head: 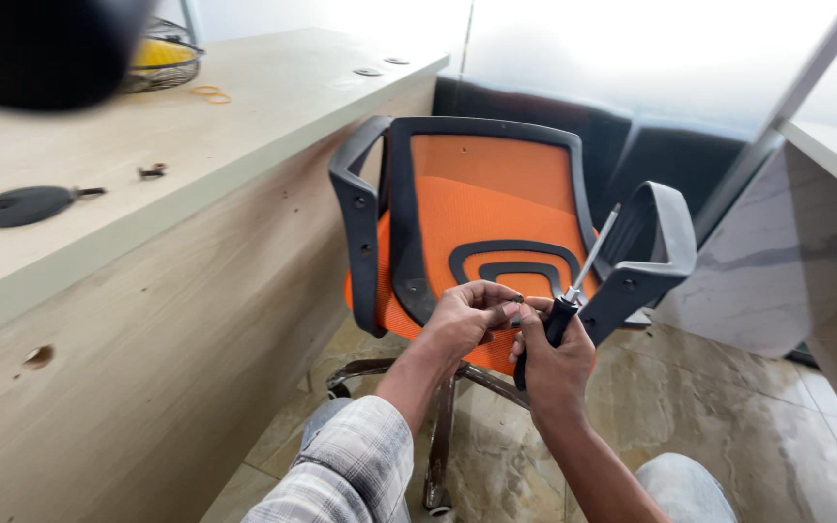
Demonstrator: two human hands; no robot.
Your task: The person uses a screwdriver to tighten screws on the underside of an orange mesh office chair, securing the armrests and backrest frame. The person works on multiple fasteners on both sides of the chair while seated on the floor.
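Nearest the camera, a plaid sleeve (351,465) leads up to the left hand (465,315), whose fingers curl together and pinch something too small to make out. Touching it, the right hand (554,363) is wrapped around the black handle of a screwdriver (578,281), whose metal shaft points up and to the right. Just behind both hands stands an orange mesh office chair (481,208) with grey armrests, on a marble floor (709,407). Farther left, a pale desk (244,126) carries a black round disc (21,205) and a wire basket (162,58).
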